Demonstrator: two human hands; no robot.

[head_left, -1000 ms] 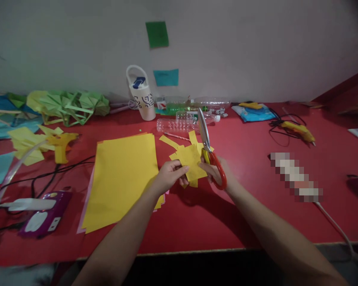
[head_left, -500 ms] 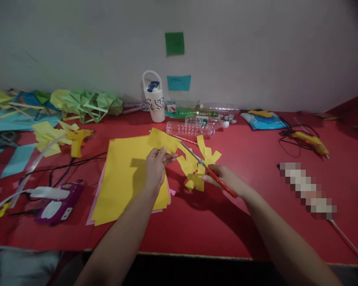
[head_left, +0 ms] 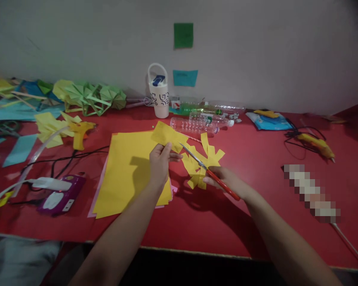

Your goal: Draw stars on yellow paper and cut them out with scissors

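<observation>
My left hand (head_left: 160,162) pinches a piece of yellow paper (head_left: 166,135) and holds it up above the stack of yellow sheets (head_left: 128,171). My right hand (head_left: 226,182) grips the red-handled scissors (head_left: 207,171); their blades point up and left toward the held piece. Under the scissors a pile of yellow paper scraps (head_left: 203,163) lies on the red table (head_left: 256,159).
A white cup with a handle (head_left: 160,95) and clear plastic bottles (head_left: 197,121) stand at the back by the wall. Yellow glue guns lie at left (head_left: 79,133) and right (head_left: 316,145), with cables. A purple device (head_left: 61,196), green folded paper (head_left: 92,97) and blue sheets occupy the left.
A second ago both hands held a cut piece with the scissors upright. Since then my left hand lifted a yellow piece over the stack, and the scissors tilted down toward it.
</observation>
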